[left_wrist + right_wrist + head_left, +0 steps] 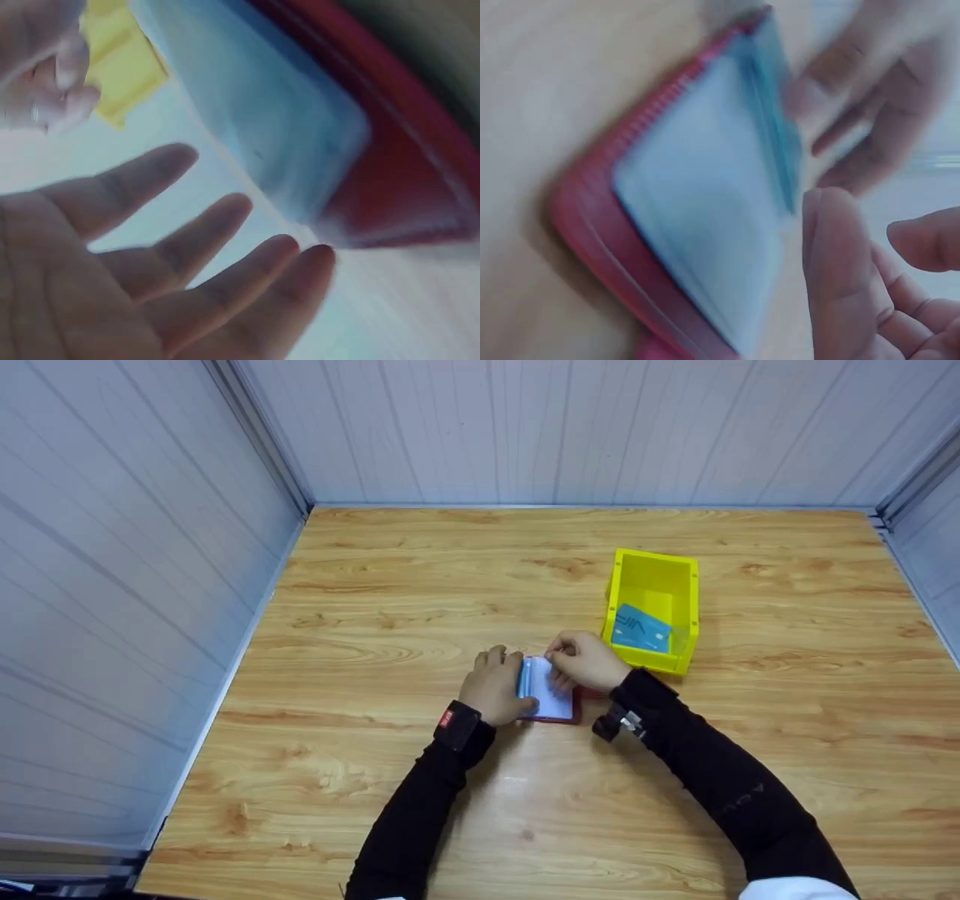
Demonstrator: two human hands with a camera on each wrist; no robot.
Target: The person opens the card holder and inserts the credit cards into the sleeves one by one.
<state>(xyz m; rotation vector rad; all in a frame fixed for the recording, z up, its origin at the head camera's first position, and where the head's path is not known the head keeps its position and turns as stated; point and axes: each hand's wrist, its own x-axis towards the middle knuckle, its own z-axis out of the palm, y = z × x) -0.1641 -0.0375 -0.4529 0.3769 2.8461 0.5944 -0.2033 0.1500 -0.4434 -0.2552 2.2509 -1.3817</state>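
Observation:
A red card holder lies opened out on the table, its pale plastic sleeve page facing up. At its left side stands a teal-blue sleeve or card edge. My left hand is at that left side, thumb over the page's lower corner; its fingers look straight and spread in the left wrist view. Over the upper right of the page is my right hand, fingers loosely bent. In the right wrist view a gap shows between its thumb and index finger, with nothing between them.
A yellow bin stands behind and right of the card holder, close to my right hand. Blue cards lie inside it. The wood-grain table is bounded by pale panel walls at the back and sides.

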